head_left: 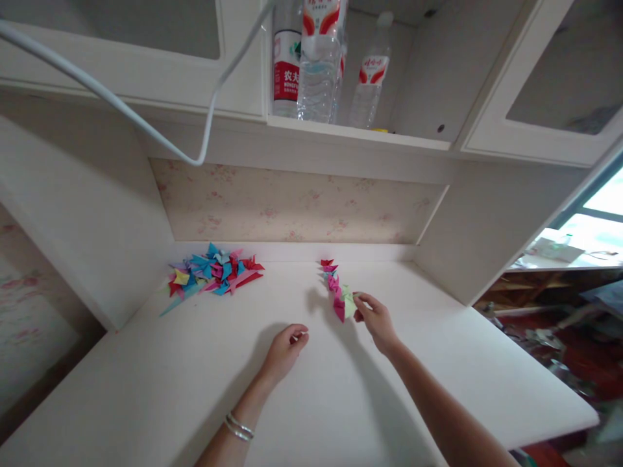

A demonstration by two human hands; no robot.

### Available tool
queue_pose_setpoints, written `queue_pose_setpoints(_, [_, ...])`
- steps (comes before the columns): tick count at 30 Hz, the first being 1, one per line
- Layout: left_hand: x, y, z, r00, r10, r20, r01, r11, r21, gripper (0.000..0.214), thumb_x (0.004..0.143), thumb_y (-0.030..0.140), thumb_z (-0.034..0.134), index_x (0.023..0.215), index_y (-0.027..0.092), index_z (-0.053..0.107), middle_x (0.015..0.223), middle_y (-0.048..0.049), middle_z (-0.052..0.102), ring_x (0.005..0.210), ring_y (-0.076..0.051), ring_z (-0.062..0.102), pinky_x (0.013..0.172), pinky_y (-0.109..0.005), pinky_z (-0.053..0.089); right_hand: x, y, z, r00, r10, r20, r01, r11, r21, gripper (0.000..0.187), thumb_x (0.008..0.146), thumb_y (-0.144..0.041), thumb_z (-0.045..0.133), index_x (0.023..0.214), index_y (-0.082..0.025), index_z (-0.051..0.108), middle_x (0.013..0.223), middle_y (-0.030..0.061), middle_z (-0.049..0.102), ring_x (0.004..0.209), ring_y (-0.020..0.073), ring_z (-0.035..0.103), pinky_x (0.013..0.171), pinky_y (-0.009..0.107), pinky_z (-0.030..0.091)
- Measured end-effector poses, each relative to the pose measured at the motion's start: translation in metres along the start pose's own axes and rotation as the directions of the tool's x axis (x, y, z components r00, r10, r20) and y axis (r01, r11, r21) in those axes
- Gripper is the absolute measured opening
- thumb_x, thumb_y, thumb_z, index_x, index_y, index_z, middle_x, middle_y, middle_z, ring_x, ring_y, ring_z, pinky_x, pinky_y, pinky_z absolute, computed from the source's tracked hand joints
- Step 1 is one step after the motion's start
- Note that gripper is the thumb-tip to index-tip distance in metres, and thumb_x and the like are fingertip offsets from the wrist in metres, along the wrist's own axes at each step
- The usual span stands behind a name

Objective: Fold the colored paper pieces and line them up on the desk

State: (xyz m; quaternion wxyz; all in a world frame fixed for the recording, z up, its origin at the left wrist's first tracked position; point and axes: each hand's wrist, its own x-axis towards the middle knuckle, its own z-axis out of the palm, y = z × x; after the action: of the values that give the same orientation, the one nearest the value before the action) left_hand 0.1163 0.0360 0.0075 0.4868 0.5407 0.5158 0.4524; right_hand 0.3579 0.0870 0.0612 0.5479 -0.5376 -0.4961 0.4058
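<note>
My right hand (pixel 374 320) pinches a pale green folded paper crane (pixel 349 302) by one edge, between thumb and fingers. Right beside it, a row of folded paper cranes (pixel 334 283) in pink, red and blue runs toward the back of the desk; whether the green one touches the row I cannot tell. My left hand (pixel 284 353) is over the desk nearer to me, fingers loosely curled with a gap to the thumb, and I see nothing in it. A heap of colourful paper cranes (pixel 226 269), blue, red, pink, purple and yellow, lies at the back left.
The white desk (pixel 311 402) meets side panels and a flowered back wall (pixel 292 204). Overhead, a shelf holds clear plastic bottles (pixel 318 71) between cabinet doors. A white bent tube (pixel 146 130) crosses the upper left. Cluttered items (pixel 549 344) lie beyond the right edge.
</note>
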Motion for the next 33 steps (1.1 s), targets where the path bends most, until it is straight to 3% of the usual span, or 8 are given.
queue_pose_setpoints(4, [0.001, -0.001, -0.001, 1.000, 0.018, -0.004, -0.018, 1.000, 0.022, 0.039, 0.076, 0.045, 0.060, 0.098, 0.014, 0.067, 0.084, -0.0054, 0.063, 0.062, -0.012, 0.051, 0.055, -0.022, 0.040, 0.052, 0.003, -0.022, 0.996, 0.023, -0.084, -0.026, 0.999, -0.029, 0.042, 0.064, -0.049, 0.072, 0.090, -0.017, 0.068, 0.082, 0.0042, 0.066, 0.057, 0.0118, 0.057, 0.054, 0.027, 0.048])
queue_pose_setpoints(12, [0.002, 0.002, -0.002, 1.000, 0.013, 0.010, -0.013, 0.996, 0.090, 0.035, 0.080, 0.044, 0.057, 0.095, 0.014, 0.068, 0.082, -0.0053, 0.064, 0.064, -0.014, 0.053, 0.057, -0.023, 0.040, 0.114, 0.042, -0.027, 0.996, 0.076, -0.054, -0.081, 0.992, -0.092, 0.031, 0.059, -0.038, 0.074, 0.079, -0.015, 0.068, 0.071, 0.0038, 0.066, 0.054, 0.0122, 0.057, 0.055, 0.029, 0.050])
queue_pose_setpoints(18, [0.002, 0.010, 0.000, 0.999, 0.031, 0.016, -0.033, 0.989, 0.145, 0.033, 0.081, 0.043, 0.055, 0.091, 0.015, 0.069, 0.082, -0.0065, 0.066, 0.070, -0.017, 0.055, 0.061, -0.024, 0.042, 0.134, 0.066, -0.022, 0.996, 0.093, -0.009, -0.094, 0.987, -0.129, 0.027, 0.064, -0.035, 0.067, 0.083, -0.016, 0.069, 0.064, 0.0014, 0.065, 0.054, 0.0132, 0.056, 0.053, 0.026, 0.048])
queue_pose_setpoints(27, [0.004, 0.007, 0.000, 1.000, 0.001, -0.007, 0.000, 0.988, 0.153, 0.032, 0.082, 0.042, 0.054, 0.093, 0.015, 0.068, 0.079, -0.0053, 0.065, 0.063, -0.014, 0.054, 0.057, -0.024, 0.041, 0.147, 0.075, -0.020, 0.991, 0.128, 0.046, -0.115, 0.968, -0.223, 0.026, 0.064, -0.031, 0.064, 0.083, -0.017, 0.071, 0.056, -0.0002, 0.063, 0.047, 0.0136, 0.052, 0.049, 0.025, 0.042])
queue_pose_setpoints(33, [0.003, 0.006, 0.001, 0.999, -0.003, -0.034, 0.008, 0.990, 0.141, 0.030, 0.082, 0.037, 0.053, 0.096, 0.015, 0.068, 0.079, -0.0049, 0.064, 0.061, -0.014, 0.054, 0.055, -0.024, 0.040, 0.140, 0.071, -0.024, 0.989, 0.147, 0.004, -0.144, 0.972, -0.188, 0.039, 0.061, -0.033, 0.067, 0.097, -0.018, 0.069, 0.079, 0.0044, 0.070, 0.048, 0.0130, 0.053, 0.050, 0.028, 0.045])
